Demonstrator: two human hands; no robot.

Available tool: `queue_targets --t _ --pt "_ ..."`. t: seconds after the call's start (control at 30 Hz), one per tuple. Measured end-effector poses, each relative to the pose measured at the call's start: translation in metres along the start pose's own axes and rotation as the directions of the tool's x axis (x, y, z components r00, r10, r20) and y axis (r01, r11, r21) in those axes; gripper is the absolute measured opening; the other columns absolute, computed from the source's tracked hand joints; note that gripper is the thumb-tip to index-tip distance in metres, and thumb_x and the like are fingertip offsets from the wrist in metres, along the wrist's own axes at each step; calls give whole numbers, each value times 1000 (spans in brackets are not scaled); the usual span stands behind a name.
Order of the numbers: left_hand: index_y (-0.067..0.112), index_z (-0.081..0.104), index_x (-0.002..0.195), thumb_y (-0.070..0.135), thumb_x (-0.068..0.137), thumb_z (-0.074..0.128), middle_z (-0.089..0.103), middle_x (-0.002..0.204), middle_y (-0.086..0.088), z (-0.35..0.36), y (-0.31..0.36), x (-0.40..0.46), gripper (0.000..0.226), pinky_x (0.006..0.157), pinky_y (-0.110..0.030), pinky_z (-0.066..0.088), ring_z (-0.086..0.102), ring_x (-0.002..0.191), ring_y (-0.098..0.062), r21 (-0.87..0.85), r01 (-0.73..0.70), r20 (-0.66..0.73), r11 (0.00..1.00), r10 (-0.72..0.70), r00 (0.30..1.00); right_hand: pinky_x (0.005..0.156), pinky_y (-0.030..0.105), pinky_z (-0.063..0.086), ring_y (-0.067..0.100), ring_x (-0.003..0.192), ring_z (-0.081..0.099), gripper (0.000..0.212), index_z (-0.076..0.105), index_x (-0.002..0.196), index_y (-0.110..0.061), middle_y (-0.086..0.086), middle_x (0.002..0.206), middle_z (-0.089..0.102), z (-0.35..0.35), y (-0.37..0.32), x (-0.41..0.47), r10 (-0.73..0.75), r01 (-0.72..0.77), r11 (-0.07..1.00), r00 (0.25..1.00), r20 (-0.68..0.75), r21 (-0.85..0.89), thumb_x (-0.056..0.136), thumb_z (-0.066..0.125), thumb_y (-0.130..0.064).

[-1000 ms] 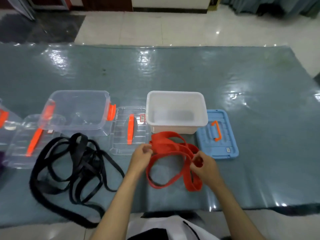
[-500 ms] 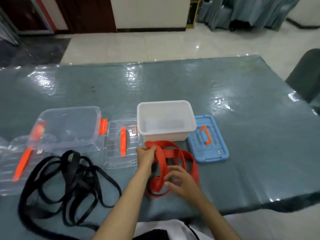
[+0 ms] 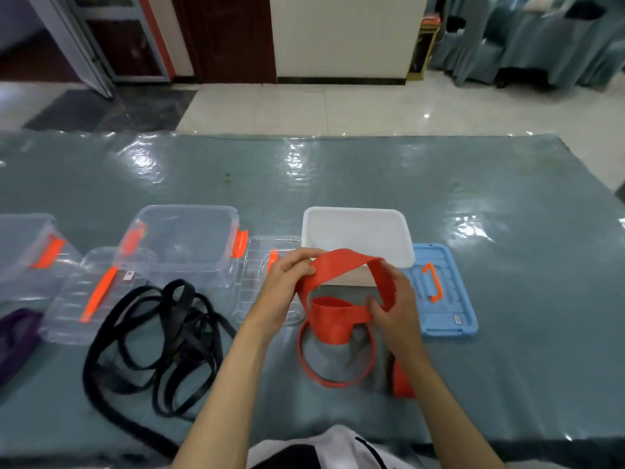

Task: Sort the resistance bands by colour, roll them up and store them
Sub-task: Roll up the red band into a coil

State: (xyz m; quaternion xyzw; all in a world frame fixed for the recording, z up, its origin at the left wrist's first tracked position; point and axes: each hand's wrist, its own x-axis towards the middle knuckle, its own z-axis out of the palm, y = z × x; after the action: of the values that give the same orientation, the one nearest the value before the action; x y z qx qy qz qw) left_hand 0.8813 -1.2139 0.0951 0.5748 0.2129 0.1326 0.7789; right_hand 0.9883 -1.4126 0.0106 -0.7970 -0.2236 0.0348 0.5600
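From the head view, we are holding the red band just in front of the white bin. Our left hand is pinching one end of it, and our right hand is gripping the other side, with a loop hanging down onto the bench. The black bands are lying left of the white bin, before the clear bin. The blue lid is lying just right of the white bin.
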Motion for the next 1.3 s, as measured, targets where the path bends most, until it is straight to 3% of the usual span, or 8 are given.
queue_targets --t 0.1,0.23,0.4,0.57,0.7,0.87,1.03,1.3 --pt "17 78 105 8 81 54 71 87 2 1 25 -8 36 62 -16 46 58 70 -6 -41 -70 85 997 73 994 119 39 37 16 143 46 69 45 152 -30 -9 153 49 0 -27 24 -212 200 969 974 -74 -145 90 73 -42" --pt "7 74 114 13 79 56 69 94 -4 2 51 -11 40 67 -23 44 56 77 -12 -98 -140 101 985 150 984 116 45 42 14 141 47 66 46 150 -34 -13 149 49 -5 -68 41 -175 165 983 972 -156 -77 92 78 -33" --pt "21 74 117 25 81 71 71 105 -1 8 71 -17 36 81 -23 52 62 86 -11 -105 -232 170 967 247 954 78 37 59 4 92 72 23 76 104 -29 -19 98 76 -18 -110 54 -202 205 978 978 55 -40 95 75 -8" --pt "28 73 124 30 80 88 77 117 -2 20 107 -25 46 100 -35 57 73 108 -19 79 -394 150 916 380 913 73 42 62 10 76 74 19 77 100 -31 -13 87 78 -34 -148 47 -232 236 971 968 -92 40 92 79 -15" --pt "37 74 123 32 85 85 78 120 7 39 144 -27 40 98 -26 57 73 113 -13 152 -541 153 827 521 840 73 51 64 17 76 77 24 74 99 -45 -12 86 78 -44 -189 47 -296 319 942 936 -189 107 91 80 -23" --pt "34 72 127 31 88 85 78 117 16 65 174 -22 41 90 -16 56 73 111 -4 202 -612 133 765 598 791 64 35 65 12 81 77 24 74 106 -41 -15 94 76 -52 -237 55 -423 444 893 882 -207 71 88 80 -27" --pt "30 77 124 36 89 84 80 112 15 79 197 -15 36 89 -19 57 75 106 -4 215 -608 178 764 582 794 66 15 57 6 92 72 29 69 119 -35 -26 111 66 -64 -258 64 -539 541 841 834 -115 -16 92 72 -23" --pt "45 75 108 47 77 88 80 97 21 70 204 -13 34 77 -11 55 76 90 3 385 -618 280 685 551 786 74 21 51 15 88 65 21 74 103 -21 -11 99 64 -87 -252 61 -559 554 828 827 62 82 96 54 -23"
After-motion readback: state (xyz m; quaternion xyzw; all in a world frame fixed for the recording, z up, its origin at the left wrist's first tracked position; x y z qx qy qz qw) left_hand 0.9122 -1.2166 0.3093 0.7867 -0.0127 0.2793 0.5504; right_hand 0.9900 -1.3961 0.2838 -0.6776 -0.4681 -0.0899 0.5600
